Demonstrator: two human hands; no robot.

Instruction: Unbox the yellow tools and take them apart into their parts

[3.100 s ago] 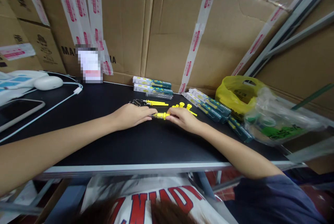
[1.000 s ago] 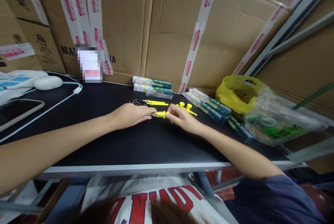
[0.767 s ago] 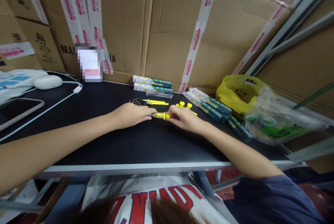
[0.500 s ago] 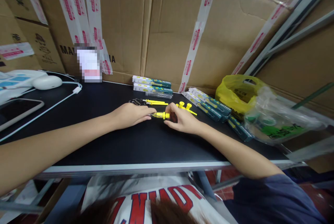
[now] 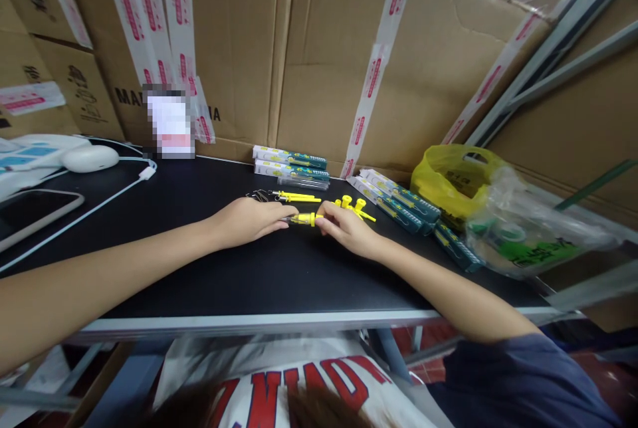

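Between my two hands lies a yellow tester pen (image 5: 302,218) with a clear body, held level just above the black table. My left hand (image 5: 248,220) is closed on its left end. Fingers of my right hand (image 5: 347,227) pinch its yellow right end, which they partly cover. Just behind, another yellow tester pen (image 5: 299,197) rests on the table, with a dark wire and metal clip (image 5: 259,195) at its left. Several yellow caps (image 5: 359,204) lie close behind my right hand, partly hidden by it.
Printed tester boxes (image 5: 290,169) are stacked at the back, with clear tubes (image 5: 303,183) in front. More boxes (image 5: 393,199) lie to the right, near a yellow bag (image 5: 448,172) and a clear plastic bag (image 5: 528,235). A phone (image 5: 37,215) and white cable (image 5: 94,205) are left.
My right hand's fingers have closed from a loose curl to a pinch on the tester pen's right end. My left hand stays in place.
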